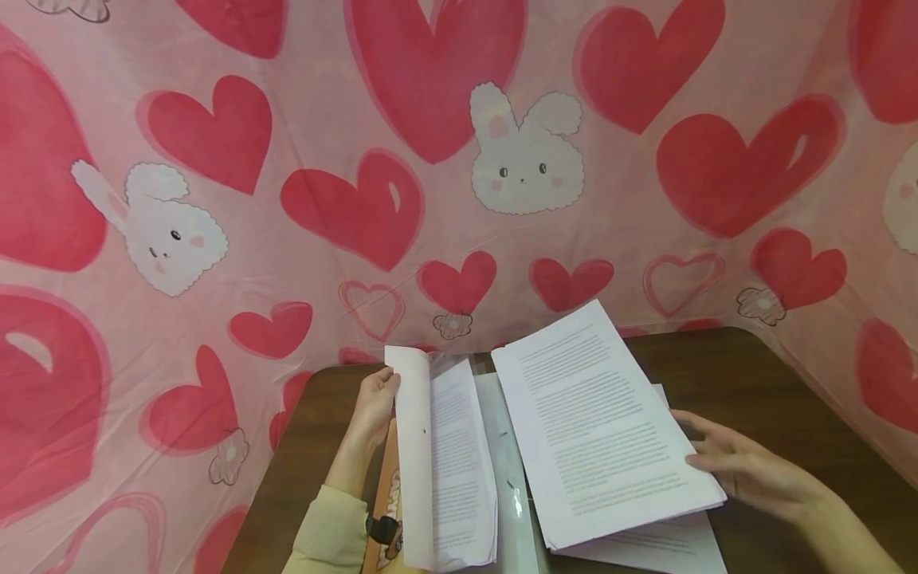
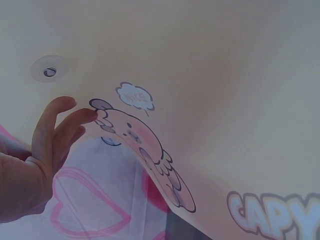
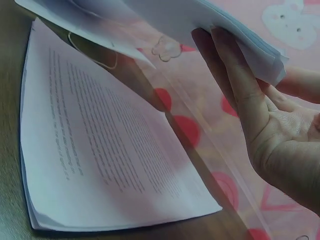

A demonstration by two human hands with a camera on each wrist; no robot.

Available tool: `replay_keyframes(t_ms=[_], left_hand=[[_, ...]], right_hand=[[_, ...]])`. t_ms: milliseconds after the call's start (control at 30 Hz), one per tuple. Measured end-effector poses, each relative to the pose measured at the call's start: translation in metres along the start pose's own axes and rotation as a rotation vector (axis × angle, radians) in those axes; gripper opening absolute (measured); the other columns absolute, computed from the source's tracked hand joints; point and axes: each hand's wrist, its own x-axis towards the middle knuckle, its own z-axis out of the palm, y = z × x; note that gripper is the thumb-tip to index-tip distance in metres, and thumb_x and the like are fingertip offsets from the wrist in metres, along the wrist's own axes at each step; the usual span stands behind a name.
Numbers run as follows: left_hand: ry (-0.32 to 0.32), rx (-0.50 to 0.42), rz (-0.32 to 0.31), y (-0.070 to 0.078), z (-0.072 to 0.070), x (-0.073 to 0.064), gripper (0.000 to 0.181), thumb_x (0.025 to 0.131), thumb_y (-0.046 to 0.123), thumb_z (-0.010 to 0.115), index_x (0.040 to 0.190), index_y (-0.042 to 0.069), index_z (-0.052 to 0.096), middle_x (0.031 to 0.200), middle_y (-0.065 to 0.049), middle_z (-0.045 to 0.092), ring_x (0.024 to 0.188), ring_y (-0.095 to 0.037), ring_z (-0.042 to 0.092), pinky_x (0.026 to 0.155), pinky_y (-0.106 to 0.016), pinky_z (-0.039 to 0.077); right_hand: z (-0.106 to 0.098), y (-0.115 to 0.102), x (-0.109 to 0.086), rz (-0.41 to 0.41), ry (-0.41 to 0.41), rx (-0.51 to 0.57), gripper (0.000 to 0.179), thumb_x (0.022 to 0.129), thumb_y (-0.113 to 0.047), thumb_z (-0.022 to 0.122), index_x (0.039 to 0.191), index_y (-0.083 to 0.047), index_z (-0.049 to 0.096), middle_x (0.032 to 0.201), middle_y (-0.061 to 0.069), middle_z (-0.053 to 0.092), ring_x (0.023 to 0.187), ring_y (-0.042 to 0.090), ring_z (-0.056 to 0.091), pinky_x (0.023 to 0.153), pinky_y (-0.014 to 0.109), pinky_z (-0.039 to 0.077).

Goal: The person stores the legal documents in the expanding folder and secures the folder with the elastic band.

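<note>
My left hand [image 1: 376, 402] pinches the outer edge of a folder's cover [image 1: 413, 478], which stands raised at the left. Its outer face, in the left wrist view, carries a cartoon animal [image 2: 131, 131], big letters and a snap button [image 2: 50, 72]. Inside the folder, printed pages [image 1: 459, 462] lie against the cover, beside the pale spine [image 1: 511, 454]. My right hand [image 1: 746, 466] grips a stack of printed sheets [image 1: 602, 422] by its right edge, thumb on top and fingers beneath. Below that tilted stack lies another pile of printed sheets [image 3: 110, 150].
Folder and papers are on a dark brown wooden table [image 1: 760, 383]. Behind it hangs a pink cloth [image 1: 445, 223] printed with red hearts and white rabbits, close to the table's far edge. A black band [image 1: 383, 528] sits at the left wrist.
</note>
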Motion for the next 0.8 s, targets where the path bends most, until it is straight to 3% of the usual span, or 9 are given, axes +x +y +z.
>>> replay_keyframes(t_ms=[400,800], left_hand=[[-0.005,-0.002,0.005,0.001,0.0,-0.001,0.058,0.118,0.008,0.033,0.163,-0.024,0.017,0.108,-0.016,0.074,0.078,-0.003,0.073,0.066,-0.02,0.063],[0.003,0.007,0.003,0.0,0.002,-0.002,0.058,0.118,0.01,0.033,0.163,-0.024,0.018,0.126,-0.031,0.07,0.082,-0.004,0.072,0.068,-0.021,0.064]], right_hand=[[0.007,0.009,0.008,0.025,0.031,-0.061,0.074,0.113,0.006,0.022,0.159,-0.044,0.051,0.155,0.004,0.064,0.137,0.023,0.069,0.116,0.037,0.058],[0.011,0.019,0.021,0.028,0.016,-0.085,0.071,0.114,0.006,0.024,0.159,-0.041,0.05,0.157,0.005,0.064,0.139,0.023,0.067,0.117,0.037,0.057]])
